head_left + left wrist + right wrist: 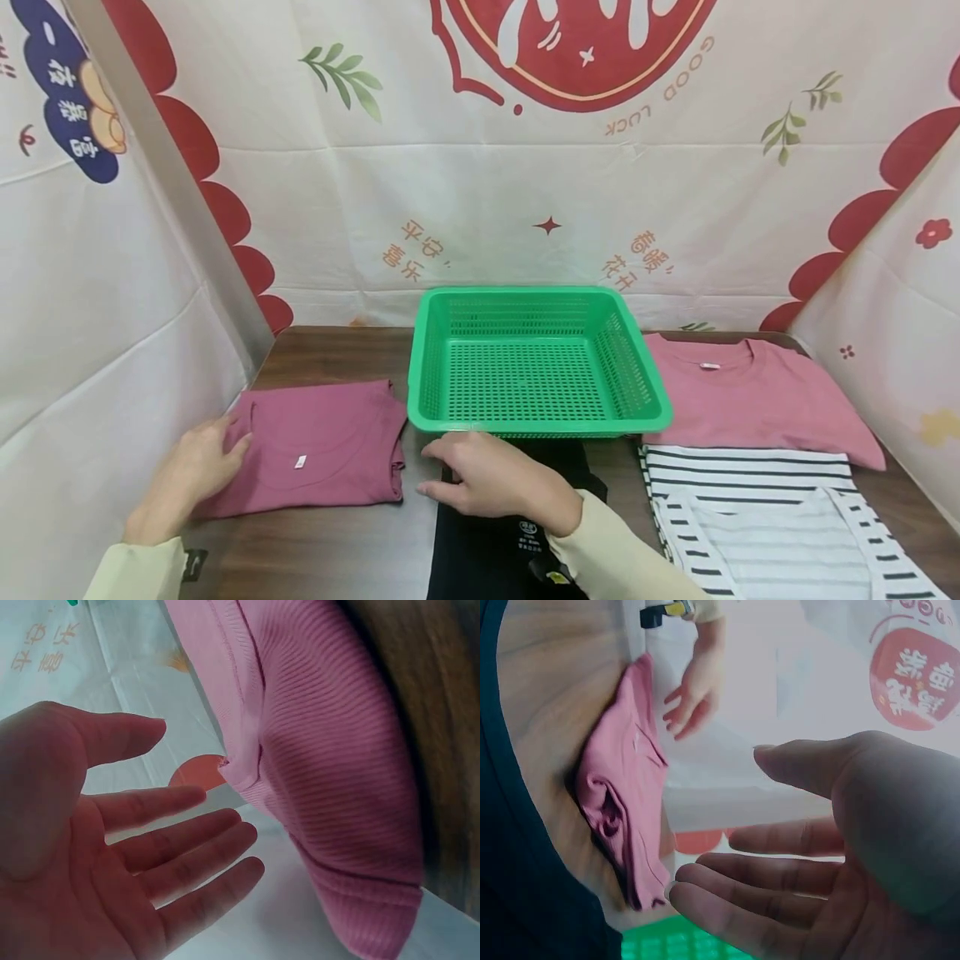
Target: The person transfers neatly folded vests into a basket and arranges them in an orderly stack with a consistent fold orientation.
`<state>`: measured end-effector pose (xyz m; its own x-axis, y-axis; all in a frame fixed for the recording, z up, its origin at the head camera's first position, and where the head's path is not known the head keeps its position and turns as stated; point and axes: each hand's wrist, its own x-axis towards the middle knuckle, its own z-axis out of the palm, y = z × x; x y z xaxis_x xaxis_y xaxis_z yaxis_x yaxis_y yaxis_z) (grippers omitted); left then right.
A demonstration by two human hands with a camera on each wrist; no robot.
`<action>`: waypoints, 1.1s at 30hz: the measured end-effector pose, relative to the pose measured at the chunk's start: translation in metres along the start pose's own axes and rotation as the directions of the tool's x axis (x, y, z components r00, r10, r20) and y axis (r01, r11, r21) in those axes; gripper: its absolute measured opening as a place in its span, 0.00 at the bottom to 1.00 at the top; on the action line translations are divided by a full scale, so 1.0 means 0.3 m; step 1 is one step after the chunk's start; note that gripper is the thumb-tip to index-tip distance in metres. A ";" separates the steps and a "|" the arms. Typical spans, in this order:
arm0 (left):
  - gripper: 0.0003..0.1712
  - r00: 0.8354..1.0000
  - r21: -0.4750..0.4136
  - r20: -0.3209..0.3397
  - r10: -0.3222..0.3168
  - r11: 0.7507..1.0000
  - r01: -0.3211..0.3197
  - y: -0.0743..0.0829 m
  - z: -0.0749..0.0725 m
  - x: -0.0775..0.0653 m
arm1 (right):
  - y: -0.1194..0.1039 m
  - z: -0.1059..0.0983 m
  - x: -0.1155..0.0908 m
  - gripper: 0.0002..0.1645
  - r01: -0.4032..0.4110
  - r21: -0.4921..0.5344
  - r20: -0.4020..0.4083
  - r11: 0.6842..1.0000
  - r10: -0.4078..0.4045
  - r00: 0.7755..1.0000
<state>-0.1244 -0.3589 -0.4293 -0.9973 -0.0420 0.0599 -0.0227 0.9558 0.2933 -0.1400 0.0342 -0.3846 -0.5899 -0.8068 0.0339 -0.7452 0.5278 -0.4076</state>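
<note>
A folded mauve-pink shirt [330,442] with a small white neck label lies on the left of the table. My left hand [197,468] is at its left edge, fingers loosely spread; in the left wrist view the fingers [206,836] are extended beside the ribbed cloth, holding nothing. My right hand [487,475] hovers over a black garment [480,542] in front of the basket. The right wrist view shows its fingers [765,892] loosely extended and its palm bare. Part of the black garment is hidden under my right hand and sleeve.
A green plastic basket [540,427] with nothing in it stands at the back middle. On the right lie a folded pink shirt [750,400] and a black-and-white striped top [787,533]. Printed cloth walls [525,192] enclose the table's back and sides.
</note>
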 end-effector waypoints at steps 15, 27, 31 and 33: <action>0.32 0.980 0.051 0.152 -0.131 0.991 0.124 0.008 -0.027 0.008 | -0.037 0.119 0.092 0.37 -0.202 0.057 0.155 0.978 0.191 0.969; 0.37 0.952 0.063 0.232 -0.201 0.979 0.191 -0.010 -0.006 0.019 | -0.031 0.193 0.162 0.45 -0.371 0.172 0.152 0.912 0.348 0.925; 0.38 0.949 0.070 0.234 -0.209 0.978 0.198 -0.024 0.003 0.022 | -0.016 0.204 0.186 0.45 -0.376 0.239 0.120 0.895 0.357 0.926; 0.39 0.947 0.075 0.236 -0.217 0.976 0.205 -0.030 0.007 0.022 | -0.015 0.206 0.196 0.44 -0.386 0.259 0.105 0.885 0.371 0.922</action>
<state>-0.1309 -0.3671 -0.4336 -0.9560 -0.1789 -0.2324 -0.2321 0.9458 0.2271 -0.1522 -0.0319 -0.4372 -0.7881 -0.5763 -0.2164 -0.3517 0.7100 -0.6101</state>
